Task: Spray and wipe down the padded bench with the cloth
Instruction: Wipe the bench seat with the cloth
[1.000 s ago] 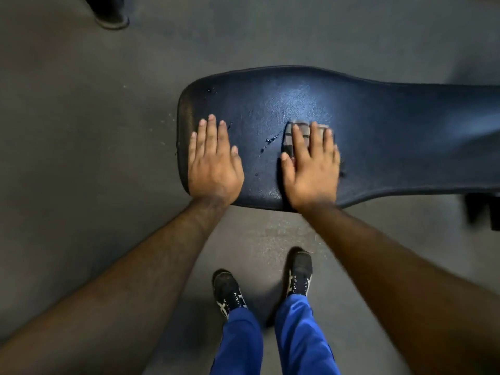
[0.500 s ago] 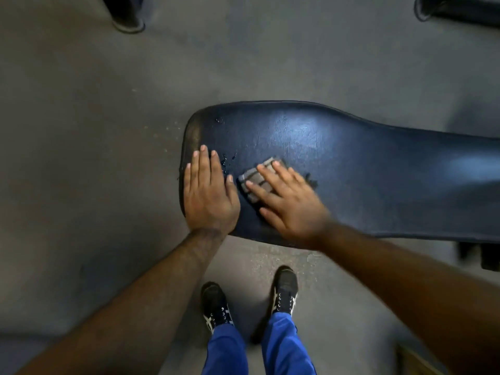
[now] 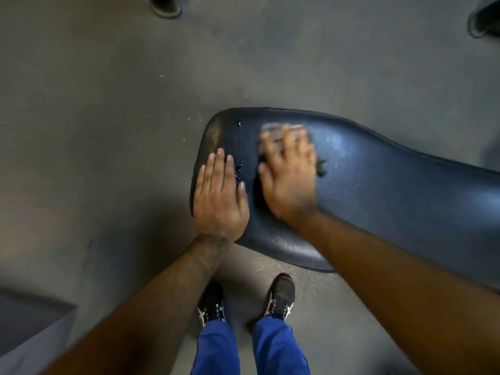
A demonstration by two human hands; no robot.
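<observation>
The dark blue padded bench (image 3: 378, 190) runs from the middle of the view off to the right, its rounded end pointing left. My left hand (image 3: 217, 196) lies flat on that rounded end, fingers straight and together. My right hand (image 3: 289, 174) presses a small grey cloth (image 3: 273, 131) onto the pad with spread fingers; the hand is blurred, and only the cloth's far edge shows past the fingertips. Dark droplets (image 3: 238, 167) of liquid sit on the pad between the two hands. No spray bottle is in view.
Grey concrete floor (image 3: 108, 131) surrounds the bench, with small wet specks left of the pad's end. My shoes (image 3: 280, 299) and blue trousers stand just below the bench. A grey block (image 3: 29, 328) fills the bottom left corner. Dark equipment feet show at the top edge.
My right hand has swept the cloth away from my left thumb toward the far edge of the pad, fingers now pointing forward. My left hand stays flat on the bench end.
</observation>
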